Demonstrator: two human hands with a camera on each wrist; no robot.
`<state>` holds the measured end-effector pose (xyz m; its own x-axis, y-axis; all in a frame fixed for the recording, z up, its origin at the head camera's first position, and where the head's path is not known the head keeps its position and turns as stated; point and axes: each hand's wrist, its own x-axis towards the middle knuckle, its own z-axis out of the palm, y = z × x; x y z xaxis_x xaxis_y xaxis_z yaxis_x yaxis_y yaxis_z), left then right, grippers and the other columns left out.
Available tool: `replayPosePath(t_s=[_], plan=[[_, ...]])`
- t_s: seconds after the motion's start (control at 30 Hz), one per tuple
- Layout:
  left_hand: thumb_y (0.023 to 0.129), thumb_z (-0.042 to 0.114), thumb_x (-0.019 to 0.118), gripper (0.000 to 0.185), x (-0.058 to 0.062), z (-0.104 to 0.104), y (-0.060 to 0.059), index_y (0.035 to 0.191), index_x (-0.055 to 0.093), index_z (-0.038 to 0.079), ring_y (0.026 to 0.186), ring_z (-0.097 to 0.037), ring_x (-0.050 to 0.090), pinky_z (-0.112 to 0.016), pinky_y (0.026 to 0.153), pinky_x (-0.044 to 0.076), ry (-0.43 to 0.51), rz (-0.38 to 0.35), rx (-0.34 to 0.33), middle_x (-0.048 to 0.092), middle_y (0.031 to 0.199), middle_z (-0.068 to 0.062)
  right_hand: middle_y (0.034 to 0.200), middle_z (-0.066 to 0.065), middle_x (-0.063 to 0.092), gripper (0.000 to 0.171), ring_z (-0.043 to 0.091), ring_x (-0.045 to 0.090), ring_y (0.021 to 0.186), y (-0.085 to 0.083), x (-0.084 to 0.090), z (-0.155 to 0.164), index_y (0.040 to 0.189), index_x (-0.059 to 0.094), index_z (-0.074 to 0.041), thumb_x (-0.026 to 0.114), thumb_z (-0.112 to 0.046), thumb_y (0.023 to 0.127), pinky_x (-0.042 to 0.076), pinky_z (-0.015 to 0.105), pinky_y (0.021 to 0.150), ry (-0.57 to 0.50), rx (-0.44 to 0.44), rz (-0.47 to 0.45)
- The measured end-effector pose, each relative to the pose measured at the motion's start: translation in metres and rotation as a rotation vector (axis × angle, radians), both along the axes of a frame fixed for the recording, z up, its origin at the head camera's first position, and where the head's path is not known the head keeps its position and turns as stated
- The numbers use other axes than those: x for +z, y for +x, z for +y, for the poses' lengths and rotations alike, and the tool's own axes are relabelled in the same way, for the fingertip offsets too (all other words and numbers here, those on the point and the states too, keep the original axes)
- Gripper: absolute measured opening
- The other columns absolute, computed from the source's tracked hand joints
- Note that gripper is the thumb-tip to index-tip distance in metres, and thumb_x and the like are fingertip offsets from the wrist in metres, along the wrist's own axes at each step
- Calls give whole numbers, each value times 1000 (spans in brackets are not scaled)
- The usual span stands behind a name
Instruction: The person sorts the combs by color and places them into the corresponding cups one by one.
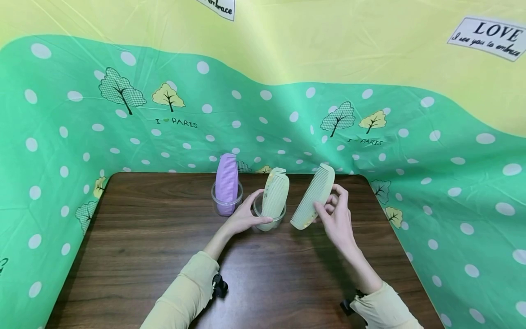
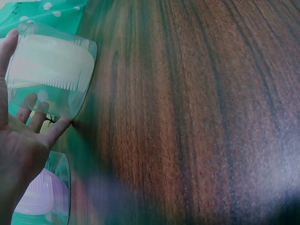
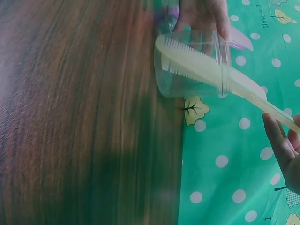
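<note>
Right hand's [image 1: 334, 214] comb [image 1: 313, 196], long axis tilted up-right.

The head view looked forward and down from above the surface [image 1: 164, 256], taking in both forearms. Each wrist view sat low and close over the wood, turned sideways. All three shared the clear cup [image 1: 269, 218] [image 2: 49, 70] [image 3: 192, 63] with its pale comb [image 1: 274, 197].
</note>
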<state>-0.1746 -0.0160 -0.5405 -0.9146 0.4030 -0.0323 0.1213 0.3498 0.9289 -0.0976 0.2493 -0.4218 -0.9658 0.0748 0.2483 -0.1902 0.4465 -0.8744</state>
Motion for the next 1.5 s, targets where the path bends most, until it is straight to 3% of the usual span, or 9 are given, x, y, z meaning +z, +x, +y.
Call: replayPosePath(t_s=[0.17, 0.4, 1.07, 1.27, 1.5], plan=[[77, 51, 88, 99, -1, 0, -1, 158, 30, 43, 154, -23, 33, -54, 124, 32, 2, 3, -2, 35, 166, 0, 93, 17, 59, 66, 12, 70, 70, -10, -14, 2, 150, 26, -10, 65, 0, 98, 60, 29, 55, -58, -7, 41], [76, 52, 88, 99, -2, -1, -1, 157, 30, 45, 154, -23, 33, -54, 123, 33, 14, -7, -1, 34, 166, 1, 92, 19, 59, 61, 9, 70, 71, -18, -17, -4, 149, 30, -13, 65, -7, 100, 60, 32, 53, -103, 27, 133], [78, 51, 87, 98, -3, 0, -1, 157, 30, 44, 154, -22, 33, -52, 124, 32, 4, 5, 0, 35, 166, 1, 93, 18, 62, 61, 16, 69, 68, -32, -17, -30, 150, 31, -18, 66, -13, 100, 59, 30, 54, -113, 53, 159], [78, 51, 87, 99, -3, 1, -1, 158, 30, 44, 154, -23, 33, -53, 124, 32, -2, -2, 0, 34, 166, 1, 92, 21, 61, 62, 22, 69, 68, -36, -17, -39, 151, 29, -12, 65, -5, 100, 59, 28, 53, -102, 52, 142], [78, 51, 87, 98, -3, 1, -2, 157, 29, 47, 153, -22, 34, -52, 123, 32, 6, -1, -4, 35, 166, 2, 92, 24, 59, 60, 4, 63, 63, -30, 2, -56, 148, 30, -5, 63, 2, 99, 57, 24, 53, -102, 66, 134]])
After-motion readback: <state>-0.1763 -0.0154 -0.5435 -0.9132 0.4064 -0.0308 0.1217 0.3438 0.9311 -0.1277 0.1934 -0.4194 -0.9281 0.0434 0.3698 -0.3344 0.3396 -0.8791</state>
